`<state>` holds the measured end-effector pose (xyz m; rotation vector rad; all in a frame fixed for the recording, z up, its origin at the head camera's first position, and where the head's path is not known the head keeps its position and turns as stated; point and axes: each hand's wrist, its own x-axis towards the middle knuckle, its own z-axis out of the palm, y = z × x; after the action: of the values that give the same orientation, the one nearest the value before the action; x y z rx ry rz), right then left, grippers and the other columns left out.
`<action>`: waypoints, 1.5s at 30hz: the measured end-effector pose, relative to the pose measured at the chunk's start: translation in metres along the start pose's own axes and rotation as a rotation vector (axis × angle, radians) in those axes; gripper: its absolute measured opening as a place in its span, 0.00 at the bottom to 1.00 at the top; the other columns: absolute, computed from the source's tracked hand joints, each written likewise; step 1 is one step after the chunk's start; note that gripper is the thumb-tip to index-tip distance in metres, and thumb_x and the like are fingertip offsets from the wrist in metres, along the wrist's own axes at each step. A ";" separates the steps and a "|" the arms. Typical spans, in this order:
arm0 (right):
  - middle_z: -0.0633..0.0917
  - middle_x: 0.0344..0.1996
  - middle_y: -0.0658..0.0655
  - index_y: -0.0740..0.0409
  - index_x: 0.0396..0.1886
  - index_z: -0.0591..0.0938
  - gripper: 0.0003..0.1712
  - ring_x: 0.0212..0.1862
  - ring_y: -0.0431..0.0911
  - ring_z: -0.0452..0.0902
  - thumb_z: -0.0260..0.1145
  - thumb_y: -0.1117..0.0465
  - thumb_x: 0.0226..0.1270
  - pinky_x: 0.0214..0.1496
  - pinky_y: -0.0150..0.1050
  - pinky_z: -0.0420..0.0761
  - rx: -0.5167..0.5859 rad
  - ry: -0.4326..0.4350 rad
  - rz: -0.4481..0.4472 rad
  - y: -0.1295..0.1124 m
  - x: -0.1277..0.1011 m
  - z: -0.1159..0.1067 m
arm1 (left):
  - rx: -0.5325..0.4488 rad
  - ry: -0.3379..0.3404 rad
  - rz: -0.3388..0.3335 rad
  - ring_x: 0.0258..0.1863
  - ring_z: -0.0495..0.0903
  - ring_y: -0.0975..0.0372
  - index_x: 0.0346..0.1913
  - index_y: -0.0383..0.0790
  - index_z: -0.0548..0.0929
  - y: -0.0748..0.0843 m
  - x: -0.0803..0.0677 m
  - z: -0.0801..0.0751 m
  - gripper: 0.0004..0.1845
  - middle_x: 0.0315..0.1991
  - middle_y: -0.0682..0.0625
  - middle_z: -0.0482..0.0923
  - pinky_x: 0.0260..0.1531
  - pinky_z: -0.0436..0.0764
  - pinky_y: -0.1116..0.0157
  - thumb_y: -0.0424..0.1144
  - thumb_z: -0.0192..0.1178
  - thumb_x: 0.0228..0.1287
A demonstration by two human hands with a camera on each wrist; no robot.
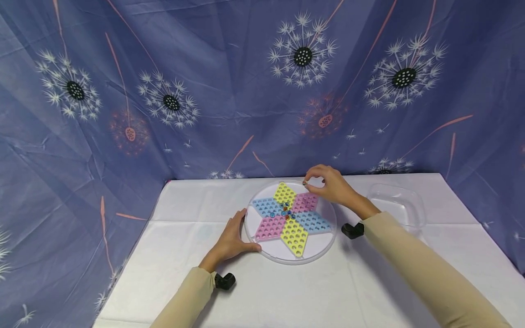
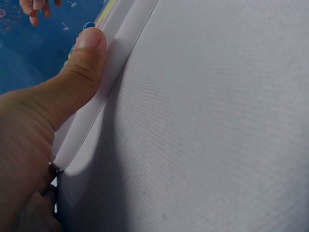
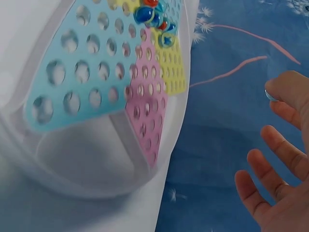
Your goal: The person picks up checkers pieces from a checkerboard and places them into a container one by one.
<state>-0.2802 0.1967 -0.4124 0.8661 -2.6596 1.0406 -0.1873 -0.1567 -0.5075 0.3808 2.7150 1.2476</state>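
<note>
A round white Chinese checkers board (image 1: 268, 248) carries a six-pointed star in yellow, pink and blue with rows of holes. Several glass marbles (image 1: 285, 210) sit around its middle. My left hand (image 1: 231, 239) holds the board's left rim, thumb at the near edge and fingers along the far left side. In the left wrist view the thumb (image 2: 87, 63) lies against the rim. Above the board's far right edge, my right hand (image 1: 330, 184) pinches a small glass marble (image 3: 269, 94) between thumb and forefinger. Its other fingers are spread and loosely bent in the right wrist view.
A clear plastic container (image 1: 398, 205) stands on the white tablecloth (image 1: 311, 296) to the right, beyond my right forearm. Blue cloth with dandelion prints (image 1: 229, 91) hangs behind the table. A black wrist camera (image 1: 224, 281) sits at the left cuff.
</note>
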 end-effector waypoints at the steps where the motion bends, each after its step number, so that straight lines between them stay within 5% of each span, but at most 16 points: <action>1: 0.83 0.55 0.58 0.52 0.42 0.88 0.06 0.55 0.57 0.78 0.74 0.62 0.67 0.48 0.59 0.82 -0.004 0.003 0.001 0.001 -0.002 -0.002 | 0.003 -0.001 0.003 0.81 0.44 0.42 0.82 0.38 0.51 -0.001 0.000 0.000 0.71 0.82 0.37 0.48 0.79 0.50 0.45 0.54 0.86 0.39; 22: 0.85 0.50 0.56 0.51 0.43 0.89 0.07 0.48 0.54 0.81 0.74 0.62 0.66 0.40 0.53 0.85 -0.127 0.135 0.065 0.035 -0.053 -0.058 | -0.007 -0.008 0.019 0.81 0.45 0.44 0.82 0.36 0.52 0.001 0.000 0.000 0.70 0.81 0.38 0.51 0.80 0.47 0.46 0.52 0.86 0.40; 36: 0.85 0.52 0.58 0.49 0.46 0.88 0.08 0.50 0.57 0.81 0.73 0.58 0.69 0.41 0.31 0.81 -0.162 0.148 0.193 0.055 -0.096 -0.095 | 0.012 -0.006 0.026 0.81 0.45 0.46 0.82 0.35 0.52 0.000 0.001 -0.001 0.70 0.81 0.40 0.52 0.80 0.44 0.49 0.52 0.86 0.39; 45: 0.85 0.51 0.56 0.50 0.46 0.88 0.09 0.49 0.57 0.80 0.74 0.59 0.67 0.41 0.27 0.81 -0.189 0.166 0.238 0.062 -0.105 -0.101 | 0.019 0.003 0.031 0.82 0.45 0.46 0.82 0.36 0.53 -0.001 0.001 -0.001 0.70 0.81 0.40 0.52 0.81 0.43 0.50 0.52 0.86 0.39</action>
<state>-0.2352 0.3490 -0.4080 0.4156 -2.7083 0.8451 -0.1890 -0.1575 -0.5078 0.4249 2.7351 1.2319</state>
